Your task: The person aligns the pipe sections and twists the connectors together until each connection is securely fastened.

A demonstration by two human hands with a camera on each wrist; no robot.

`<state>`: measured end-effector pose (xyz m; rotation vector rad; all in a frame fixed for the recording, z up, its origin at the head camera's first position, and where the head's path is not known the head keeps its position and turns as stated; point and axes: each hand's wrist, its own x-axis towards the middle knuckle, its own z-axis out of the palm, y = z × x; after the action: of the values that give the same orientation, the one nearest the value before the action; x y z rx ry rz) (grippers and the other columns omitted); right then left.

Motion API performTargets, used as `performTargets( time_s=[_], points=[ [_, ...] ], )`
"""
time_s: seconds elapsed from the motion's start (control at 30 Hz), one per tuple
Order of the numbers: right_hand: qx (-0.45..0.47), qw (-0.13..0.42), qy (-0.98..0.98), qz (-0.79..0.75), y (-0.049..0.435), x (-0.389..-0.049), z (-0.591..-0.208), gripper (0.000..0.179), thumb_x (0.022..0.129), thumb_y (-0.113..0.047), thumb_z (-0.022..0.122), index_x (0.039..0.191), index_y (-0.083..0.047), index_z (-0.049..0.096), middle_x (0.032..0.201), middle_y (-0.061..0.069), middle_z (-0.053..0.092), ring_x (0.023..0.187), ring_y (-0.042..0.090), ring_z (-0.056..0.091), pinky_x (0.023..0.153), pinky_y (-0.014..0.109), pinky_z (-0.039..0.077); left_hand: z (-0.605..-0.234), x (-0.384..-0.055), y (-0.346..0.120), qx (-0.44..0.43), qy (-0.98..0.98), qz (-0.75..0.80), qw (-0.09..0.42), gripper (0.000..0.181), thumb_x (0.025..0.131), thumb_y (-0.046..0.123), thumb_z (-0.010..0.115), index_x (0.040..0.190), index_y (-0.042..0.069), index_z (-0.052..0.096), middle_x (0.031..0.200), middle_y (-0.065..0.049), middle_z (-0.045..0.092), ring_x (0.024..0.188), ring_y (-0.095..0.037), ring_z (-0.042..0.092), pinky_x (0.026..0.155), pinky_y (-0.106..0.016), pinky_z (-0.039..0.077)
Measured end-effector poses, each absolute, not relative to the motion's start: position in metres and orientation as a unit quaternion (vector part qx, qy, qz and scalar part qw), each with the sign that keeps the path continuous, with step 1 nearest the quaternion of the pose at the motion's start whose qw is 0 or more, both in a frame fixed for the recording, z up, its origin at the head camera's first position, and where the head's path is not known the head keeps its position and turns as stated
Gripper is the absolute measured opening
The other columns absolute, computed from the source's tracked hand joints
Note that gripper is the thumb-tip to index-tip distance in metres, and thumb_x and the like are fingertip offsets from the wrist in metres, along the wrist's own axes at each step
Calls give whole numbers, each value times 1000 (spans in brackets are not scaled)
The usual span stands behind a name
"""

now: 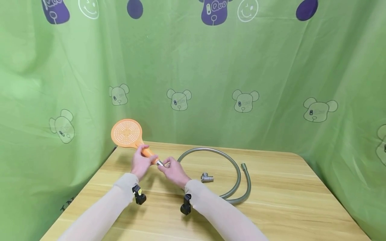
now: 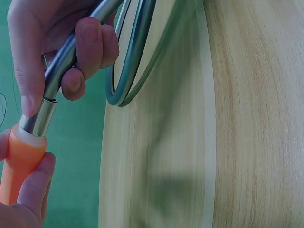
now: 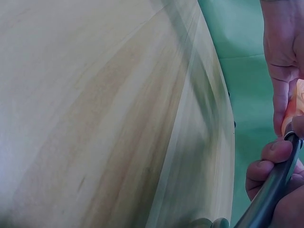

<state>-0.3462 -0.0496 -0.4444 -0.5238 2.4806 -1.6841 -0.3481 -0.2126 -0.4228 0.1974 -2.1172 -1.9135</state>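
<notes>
Above the surface (image 1: 286,187), your left fingers (image 2: 38,183) grip the orange shower head (image 1: 126,133) by its handle; your right fingers (image 2: 90,42) hold the hose (image 2: 61,66) at its base, long axes nearly aligned.

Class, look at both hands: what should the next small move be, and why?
Probably the right hand should twist the silver connector: it sits at the handle end of the orange shower head, which the left hand holds, while the right grips the hose.
</notes>
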Motion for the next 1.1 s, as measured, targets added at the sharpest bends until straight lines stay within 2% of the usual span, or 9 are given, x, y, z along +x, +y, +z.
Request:
performTargets(
  time_s=[0.17, 0.27, 0.5, 0.7, 0.87, 1.1],
  points=[
    [-180, 56, 810, -555, -49, -346, -445, 20, 96, -28, 67, 100, -9, 59, 73, -1, 55, 56, 9, 47, 45, 22, 36, -422, -347, -212, 72, -740, -654, 140, 63, 84, -1, 76, 140, 8, 49, 117, -21, 53, 93, -23, 61, 75, -26, 61],
    [-189, 58, 812, -549, -48, -345, -444, 24, 99, -31, 63, 98, -7, 62, 72, -2, 55, 55, 9, 46, 45, 22, 36, -422, -346, -211, 75, -740, -654, 140, 63, 84, -1, 76, 140, 8, 49, 116, -20, 53, 91, -22, 61, 74, -25, 61],
    [-191, 61, 811, -549, -49, -346, -445, 34, 103, -31, 56, 106, -1, 70, 73, 2, 59, 55, 8, 45, 45, 22, 34, -424, -346, -212, 71, -729, -665, 148, 64, 82, -5, 76, 140, 6, 50, 115, -20, 52, 86, -19, 61, 71, -24, 61],
    [-185, 62, 810, -553, -51, -345, -447, 23, 103, -31, 55, 105, -9, 60, 84, 12, 65, 59, 9, 51, 48, 22, 38, -426, -344, -213, 72, -730, -663, 149, 63, 83, -4, 75, 139, 7, 49, 119, -22, 53, 91, -22, 61, 73, -25, 61],
    [-186, 55, 813, -548, -50, -345, -446, 19, 105, -28, 52, 99, -11, 56, 80, 3, 61, 62, 10, 51, 51, 22, 41, -427, -344, -213, 71, -726, -669, 144, 62, 84, -4, 74, 140, 7, 48, 125, -24, 52, 95, -26, 61, 75, -26, 61],
    [-189, 52, 813, -548, -49, -344, -441, 32, 106, -30, 48, 96, -4, 65, 74, -1, 58, 58, 9, 48, 48, 22, 39, -425, -344, -212, 75, -727, -665, 153, 60, 83, -5, 75, 137, 7, 50, 121, -23, 53, 90, -23, 62, 72, -25, 61]
  ],
)
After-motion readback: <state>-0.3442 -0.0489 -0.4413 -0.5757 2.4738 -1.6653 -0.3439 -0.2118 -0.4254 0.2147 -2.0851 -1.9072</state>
